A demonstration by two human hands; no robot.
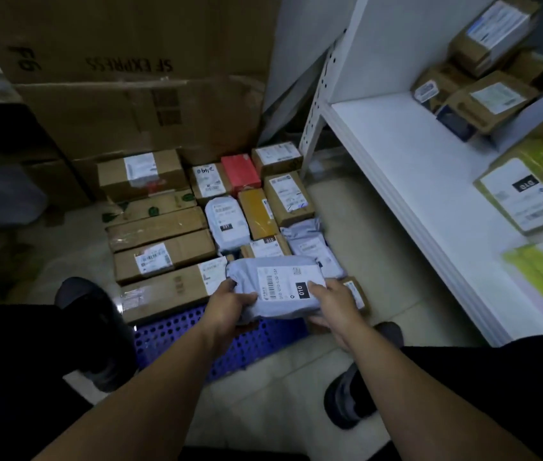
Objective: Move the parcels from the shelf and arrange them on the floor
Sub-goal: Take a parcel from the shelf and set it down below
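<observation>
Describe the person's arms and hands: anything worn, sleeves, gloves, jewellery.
The left hand and right hand are bare: no gloves, no rings or watch visible. The left arm and right arm are bare too, with no sleeve in view.
</observation>
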